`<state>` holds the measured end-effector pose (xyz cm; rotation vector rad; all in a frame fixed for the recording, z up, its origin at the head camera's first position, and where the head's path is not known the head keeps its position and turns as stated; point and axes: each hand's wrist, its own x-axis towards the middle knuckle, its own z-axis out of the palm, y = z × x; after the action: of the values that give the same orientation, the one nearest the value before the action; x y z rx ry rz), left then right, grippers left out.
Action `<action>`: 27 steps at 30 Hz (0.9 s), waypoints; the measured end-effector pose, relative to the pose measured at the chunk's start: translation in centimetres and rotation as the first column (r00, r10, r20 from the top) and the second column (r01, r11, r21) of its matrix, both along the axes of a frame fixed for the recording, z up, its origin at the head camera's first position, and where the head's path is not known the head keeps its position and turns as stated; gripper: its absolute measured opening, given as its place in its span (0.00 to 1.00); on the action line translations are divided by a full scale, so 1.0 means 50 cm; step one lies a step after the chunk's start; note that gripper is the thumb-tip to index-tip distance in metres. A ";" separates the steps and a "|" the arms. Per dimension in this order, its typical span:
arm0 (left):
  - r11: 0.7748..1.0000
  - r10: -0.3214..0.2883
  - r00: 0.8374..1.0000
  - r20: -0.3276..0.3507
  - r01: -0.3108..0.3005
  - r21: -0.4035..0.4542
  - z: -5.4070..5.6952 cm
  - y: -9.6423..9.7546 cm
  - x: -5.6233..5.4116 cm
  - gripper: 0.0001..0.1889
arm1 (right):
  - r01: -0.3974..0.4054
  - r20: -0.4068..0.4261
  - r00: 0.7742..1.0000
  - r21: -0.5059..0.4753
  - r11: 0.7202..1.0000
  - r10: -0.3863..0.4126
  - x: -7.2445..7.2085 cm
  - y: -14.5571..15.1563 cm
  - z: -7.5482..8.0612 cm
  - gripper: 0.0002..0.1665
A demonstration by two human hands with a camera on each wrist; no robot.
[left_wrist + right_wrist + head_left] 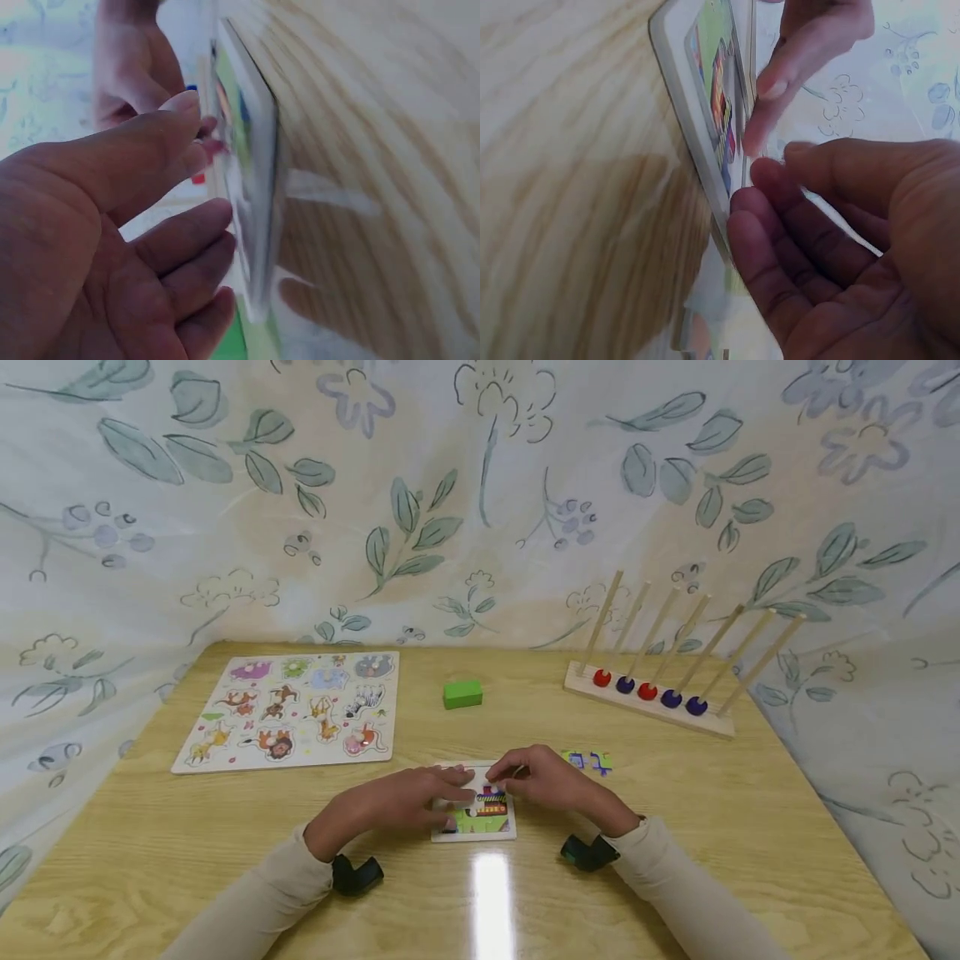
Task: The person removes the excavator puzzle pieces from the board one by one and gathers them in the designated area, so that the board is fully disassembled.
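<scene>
A small white-framed jigsaw puzzle (491,837) lies at the middle of the table, its colourful picture partly covered by both hands. My left hand (408,797) reaches over its left side with fingers spread. In the left wrist view, nothing shows between that hand's thumb and fingers (191,232). From the right, my right hand (543,781) bends its fingers over the upper right part of the frame. Its thumb and index fingertips come close together in the right wrist view, where I see no piece between them. Loose puzzle pieces (592,762) lie just right of that hand.
At the back left lies an animal puzzle board (288,710). A green block (462,694) stands behind the small puzzle. Toward the back right is a wooden rack (652,703) with tall pegs and several red and blue beads. Floral cloth (480,527) hangs behind the table.
</scene>
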<state>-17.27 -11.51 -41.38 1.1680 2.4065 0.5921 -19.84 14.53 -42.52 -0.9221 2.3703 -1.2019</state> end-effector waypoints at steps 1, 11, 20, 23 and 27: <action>1.000 -0.011 1.000 0.007 0.010 0.007 0.001 0.002 0.003 0.24 | 0.001 0.003 1.000 -0.001 1.000 -0.001 0.001 0.000 0.000 0.11; 0.999 -0.049 0.990 0.129 0.051 -0.012 -0.001 0.020 0.027 0.27 | -0.015 0.027 1.000 -0.027 1.000 0.016 -0.001 0.000 -0.002 0.11; 0.990 -0.059 0.994 0.097 0.071 -0.126 -0.001 0.022 0.037 0.29 | -0.022 0.030 0.999 -0.010 1.000 0.022 -0.001 -0.007 0.000 0.12; 0.989 -0.075 0.991 0.110 0.088 -0.118 -0.003 0.021 0.036 0.30 | -0.023 0.017 1.000 -0.001 1.000 0.023 0.000 -0.008 0.003 0.12; 0.989 -0.084 0.989 0.125 0.098 -0.112 -0.004 0.020 0.034 0.31 | -0.026 -0.006 1.000 0.011 1.000 0.026 0.002 -0.010 0.006 0.12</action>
<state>-15.58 -10.50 -41.59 1.1519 2.2423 0.4711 -19.73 14.03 -42.21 -0.9522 2.3601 -1.1770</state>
